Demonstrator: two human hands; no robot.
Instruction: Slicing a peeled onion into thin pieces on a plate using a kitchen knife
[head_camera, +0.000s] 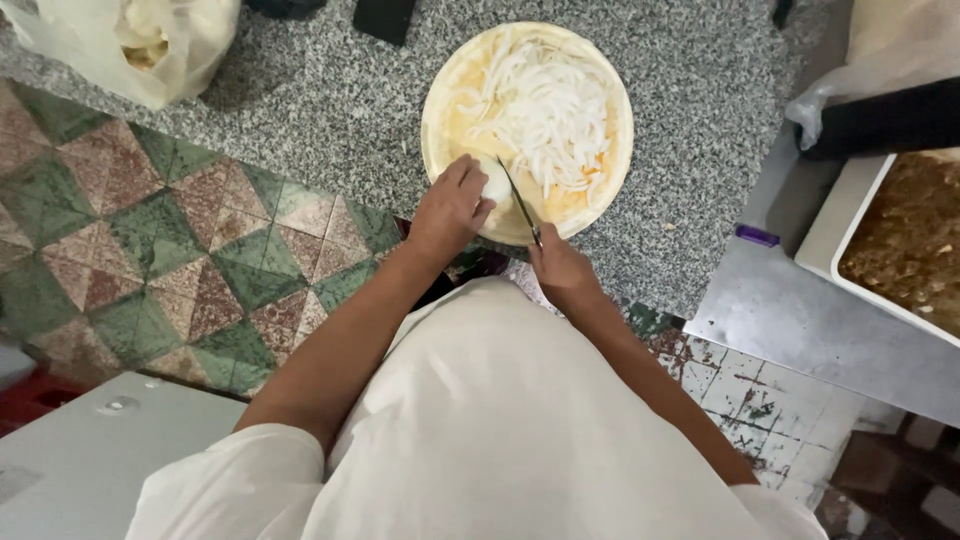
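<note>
Head view: two hands, left (452, 207) gripping one onion (497, 183), right (560, 266) gripping one knife (519, 200).

Both bare forearms are reaching forward from under white short sleeves, converging toward each other as they are extending away from the torso; the left hand (452, 207) is lying palm down, its fingers curling downward and its knuckles facing the camera, pressing on something white; the right hand (562, 266) is sitting a little nearer the body, its fingers closing in a fist-like grip around a handle, the back of the hand turning upward; the two hands are working just beside each other, not touching.
</note>
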